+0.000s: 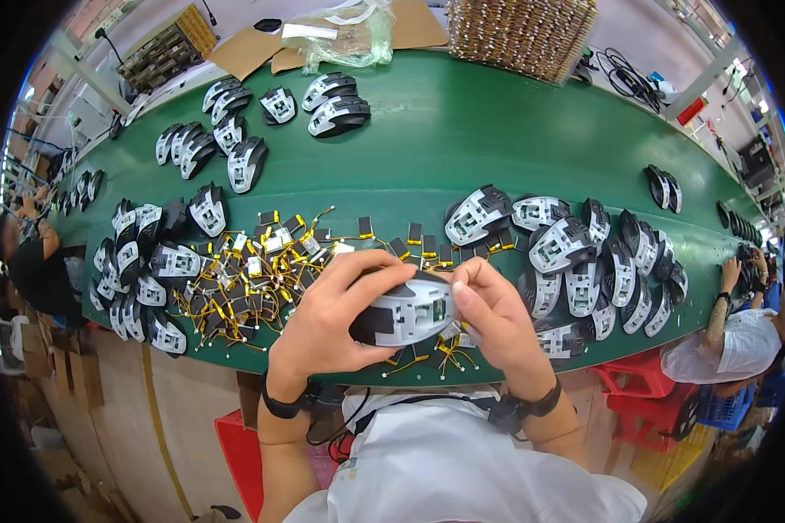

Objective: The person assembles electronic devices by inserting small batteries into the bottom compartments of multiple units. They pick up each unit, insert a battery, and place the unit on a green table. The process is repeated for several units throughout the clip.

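Note:
A black and silver-grey computer mouse [403,319] is held underside up above the near part of the green table. Through a cut-out in its base a bit of green circuit board shows. My left hand [318,318] is closed around its left end, thumb below and fingers over the top. At the right end, my right hand [499,321] pinches the mouse's edge between thumb and fingers; whether a small part is also between them is hidden. Under and beside my hands lies a loose heap of small flat batteries [244,292] with yellow wires and white plugs.
More mice crowd the table at right [560,246] and left [176,261], with others farther back [338,115]. A woven basket [522,35], a plastic bag [358,39] and cardboard stand along the far edge. Co-workers sit at both sides; red stools [641,392] stand below right.

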